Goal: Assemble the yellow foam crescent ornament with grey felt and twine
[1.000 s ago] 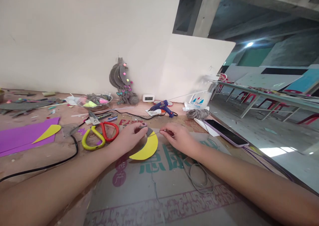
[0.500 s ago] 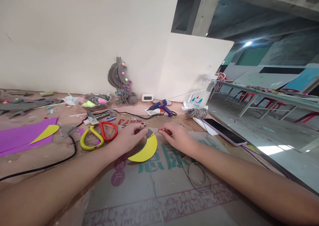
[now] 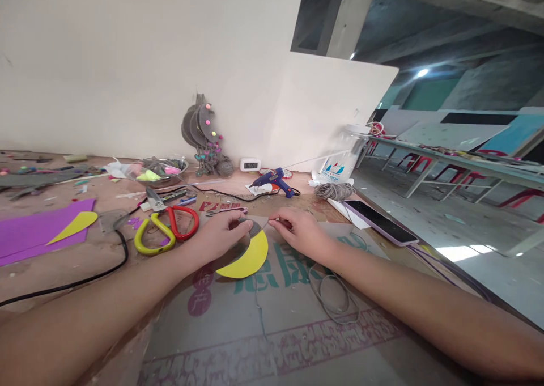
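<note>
Yellow crescent (image 3: pixel 246 258): between the hands, over the printed sheet (image 3: pixel 204 346); upper end grey-wrapped.
Left hand (image 3: pixel 225 234): fingers pinching that wrapped end.
Right hand (image 3: pixel 300 234): fingers pinching grey yarn (image 3: pixel 266 224), near the crescent.
Slack loops (image 3: pixel 335 311): by right forearm; best kept untangled.
Handling, judged: steady tension, turns snug, card unbent.

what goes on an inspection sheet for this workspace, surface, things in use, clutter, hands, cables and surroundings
Surface: table, printed sheet spread on it, purple scraps at left.
Things in use: yellow crescent, upper part grey; grey strand; loose loops of string.
Clutter: scissors, purple sheets, glue gun and phone.
Hands: left hand holds the crescent's grey part; right hand pinches the strand.
Cables: black cable curves at left; purple cable by the phone.
Surroundings: white panel behind; another table and red stools at right.
</note>
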Demonstrator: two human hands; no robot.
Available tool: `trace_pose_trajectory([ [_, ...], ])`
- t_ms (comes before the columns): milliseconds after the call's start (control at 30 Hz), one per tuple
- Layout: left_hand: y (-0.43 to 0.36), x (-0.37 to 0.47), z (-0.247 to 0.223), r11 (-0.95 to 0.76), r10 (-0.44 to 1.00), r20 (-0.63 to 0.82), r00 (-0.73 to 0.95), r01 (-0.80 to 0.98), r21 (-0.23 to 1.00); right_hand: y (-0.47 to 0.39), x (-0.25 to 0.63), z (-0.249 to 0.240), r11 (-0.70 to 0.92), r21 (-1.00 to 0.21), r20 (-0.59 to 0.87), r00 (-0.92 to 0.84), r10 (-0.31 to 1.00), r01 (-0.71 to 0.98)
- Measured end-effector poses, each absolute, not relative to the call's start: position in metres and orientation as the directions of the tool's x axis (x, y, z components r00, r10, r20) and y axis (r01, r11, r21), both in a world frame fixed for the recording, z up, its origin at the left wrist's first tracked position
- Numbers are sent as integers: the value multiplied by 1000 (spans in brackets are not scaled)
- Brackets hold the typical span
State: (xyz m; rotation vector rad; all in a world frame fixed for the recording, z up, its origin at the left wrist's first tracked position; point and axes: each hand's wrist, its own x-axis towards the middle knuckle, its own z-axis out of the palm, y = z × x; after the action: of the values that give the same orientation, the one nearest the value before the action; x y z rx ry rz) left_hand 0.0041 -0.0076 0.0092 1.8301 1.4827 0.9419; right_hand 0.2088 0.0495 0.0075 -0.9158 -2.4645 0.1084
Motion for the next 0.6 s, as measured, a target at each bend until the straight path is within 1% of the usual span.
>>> trace_pose_trajectory([
  [233, -10, 4, 10, -191, 979, 119, 168, 521, 832, 49, 209, 7, 764, -233, 412, -650, 638, 602],
  [500, -9, 4, 9, -246, 966, 156, 207, 546, 801, 49, 209, 8, 773, -232, 422, -655, 627, 591],
  [600, -8, 3, 8, -248, 964, 153, 218, 533, 809, 49, 209, 9, 762, -242, 408, -650, 641, 601],
])
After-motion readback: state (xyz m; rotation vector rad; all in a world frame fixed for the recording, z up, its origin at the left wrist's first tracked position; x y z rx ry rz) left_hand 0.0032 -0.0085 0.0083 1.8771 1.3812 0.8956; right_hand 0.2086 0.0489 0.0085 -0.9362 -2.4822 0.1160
